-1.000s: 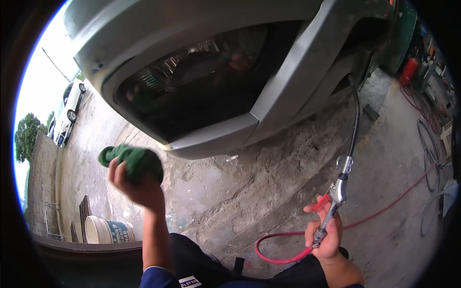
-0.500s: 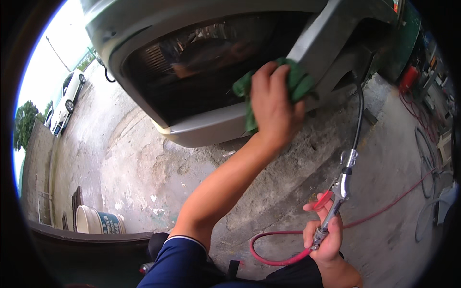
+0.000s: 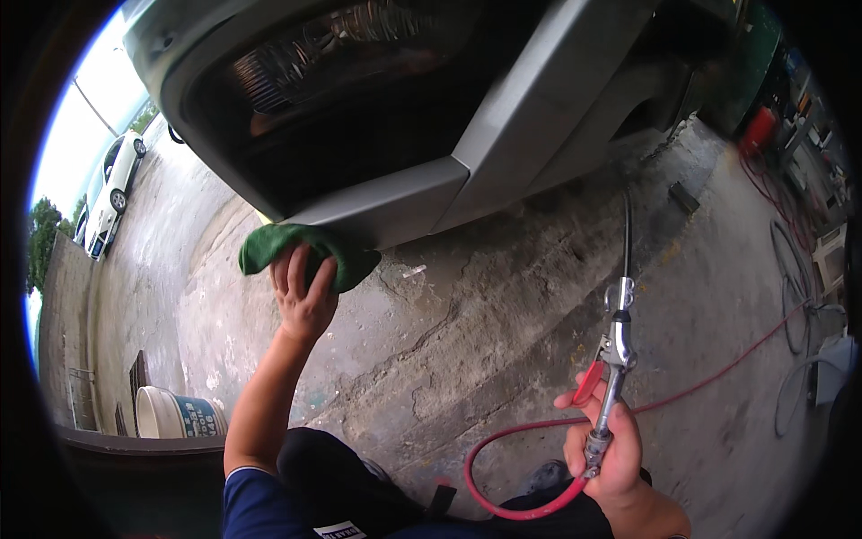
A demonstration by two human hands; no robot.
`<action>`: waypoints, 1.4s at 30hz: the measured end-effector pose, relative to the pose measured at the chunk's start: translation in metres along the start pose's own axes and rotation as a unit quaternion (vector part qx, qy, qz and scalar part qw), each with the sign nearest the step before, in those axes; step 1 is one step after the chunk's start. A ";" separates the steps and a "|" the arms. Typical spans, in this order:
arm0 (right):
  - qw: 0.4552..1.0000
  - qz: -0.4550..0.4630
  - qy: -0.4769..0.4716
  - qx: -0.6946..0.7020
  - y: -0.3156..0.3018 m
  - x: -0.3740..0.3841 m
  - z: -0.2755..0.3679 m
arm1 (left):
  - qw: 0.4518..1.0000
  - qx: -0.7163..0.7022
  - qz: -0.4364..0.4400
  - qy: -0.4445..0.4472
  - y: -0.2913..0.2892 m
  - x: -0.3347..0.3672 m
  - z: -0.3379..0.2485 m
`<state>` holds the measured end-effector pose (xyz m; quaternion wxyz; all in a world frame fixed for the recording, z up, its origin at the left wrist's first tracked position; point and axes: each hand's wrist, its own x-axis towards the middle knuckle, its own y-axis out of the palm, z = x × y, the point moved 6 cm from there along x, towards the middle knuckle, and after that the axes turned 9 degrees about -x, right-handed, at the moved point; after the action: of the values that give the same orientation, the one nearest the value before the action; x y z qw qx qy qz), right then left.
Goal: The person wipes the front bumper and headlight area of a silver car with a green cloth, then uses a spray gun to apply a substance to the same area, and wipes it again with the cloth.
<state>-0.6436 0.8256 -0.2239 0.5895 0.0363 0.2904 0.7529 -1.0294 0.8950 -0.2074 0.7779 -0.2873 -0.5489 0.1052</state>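
Note:
My left hand [image 3: 305, 296] is closed on a crumpled green cloth [image 3: 268, 244], which lies against the lower corner of a vehicle's silver body panel [image 3: 395, 193]. Above that panel is a large dark, glossy surface [image 3: 332, 117] with reflections. At the lower right, my right hand [image 3: 615, 458] grips the silver handle of a trigger gun [image 3: 618, 349]. It has a red lever [image 3: 589, 383] beside my fingers and a long black tube [image 3: 628, 234] running up from its front. A red hose [image 3: 539, 515] leaves the bottom of the handle and loops left.
Rough, stained concrete [image 3: 431, 332] lies under the vehicle. A white bucket [image 3: 157, 413] with a blue band stands at the lower left. Grey cables [image 3: 790, 296] and a red cylinder [image 3: 760, 128] are along the right side. White cars [image 3: 119, 175] are parked far left.
My left hand has carried the green cloth left and down along the silver panel to its left corner. My right hand still grips the gun, whose tube now points straighter up.

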 end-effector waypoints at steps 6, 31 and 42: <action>1.000 0.000 -0.001 -0.016 0.002 0.000 -0.002 | 0.992 -0.126 0.022 -0.015 0.087 0.058 -0.091; 0.989 0.129 -0.010 -0.065 0.061 -0.023 -0.018 | 0.476 -0.530 -0.224 -0.665 -0.057 -0.084 0.020; 0.991 0.116 0.020 -0.065 0.073 -0.037 -0.019 | 0.990 -0.064 -0.048 -0.121 -0.004 0.089 -0.025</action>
<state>-0.7037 0.7747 -0.1940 0.4936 0.0161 0.2459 0.8341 -0.9739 0.9257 -0.1403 0.6903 -0.2948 -0.6574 0.0664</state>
